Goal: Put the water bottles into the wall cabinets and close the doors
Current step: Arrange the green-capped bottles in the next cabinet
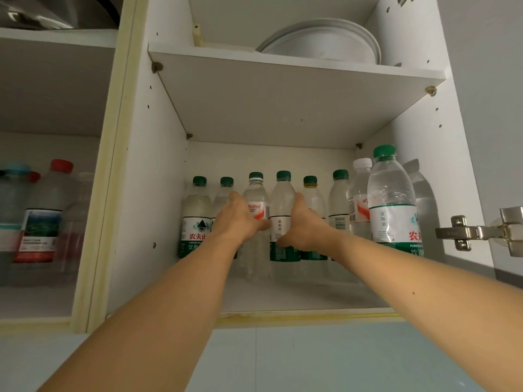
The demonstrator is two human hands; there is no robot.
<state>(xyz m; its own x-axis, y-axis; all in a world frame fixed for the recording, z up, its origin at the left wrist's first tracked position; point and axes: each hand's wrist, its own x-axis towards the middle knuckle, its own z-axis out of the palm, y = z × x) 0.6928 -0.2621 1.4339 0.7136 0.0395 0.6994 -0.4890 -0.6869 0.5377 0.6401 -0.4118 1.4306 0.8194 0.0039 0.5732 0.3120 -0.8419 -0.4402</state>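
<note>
- My left hand [240, 219] wraps the red-labelled bottle [256, 210] at its label band, thumb round the front, fingers curled behind; my right hand [301, 224] grips the green-labelled bottle [283, 216] just beside it, at the same height
- Both bottles stand upright on the lower shelf [283, 295] of the open cabinet [158, 171], touching each other between my two palms; they sit mid-row among the other green-capped bottles
- To the outside of my left grip stands another green-labelled bottle [196, 219]; to the outside of my right, more bottles, then a white-capped bottle [360, 193] and a large green-capped bottle [392, 202] nearer the front edge
- These look full, so I judge them fairly heavy for their size; the thin clear plastic will dent if squeezed hard, and the smooth walls may slip; the label band, where I hold, gives the surest purchase
- Plates [325, 43] lean on the shelf above my hands; a door hinge [478, 232] shows far to my right, the door not yet closed
</note>
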